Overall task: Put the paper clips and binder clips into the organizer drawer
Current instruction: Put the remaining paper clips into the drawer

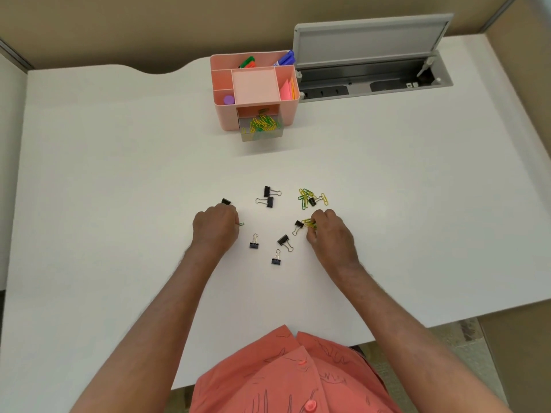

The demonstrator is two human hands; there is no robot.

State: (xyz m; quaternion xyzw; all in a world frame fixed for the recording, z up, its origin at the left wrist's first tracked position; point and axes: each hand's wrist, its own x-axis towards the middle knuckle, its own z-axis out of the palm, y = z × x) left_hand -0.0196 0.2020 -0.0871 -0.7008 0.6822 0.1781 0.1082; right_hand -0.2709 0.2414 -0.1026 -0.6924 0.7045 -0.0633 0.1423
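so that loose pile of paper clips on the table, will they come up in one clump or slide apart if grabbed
The paper clips lie overlapped, so some probably snag and lift together. They are thin wire on a smooth table, so strays likely slide. A binder clip sits among them and may come along.

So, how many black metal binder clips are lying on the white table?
8 in view: one at the left hand, two touching up the middle, one among the paper clips, one beside the right hand, three nearer. Hands may hide more.
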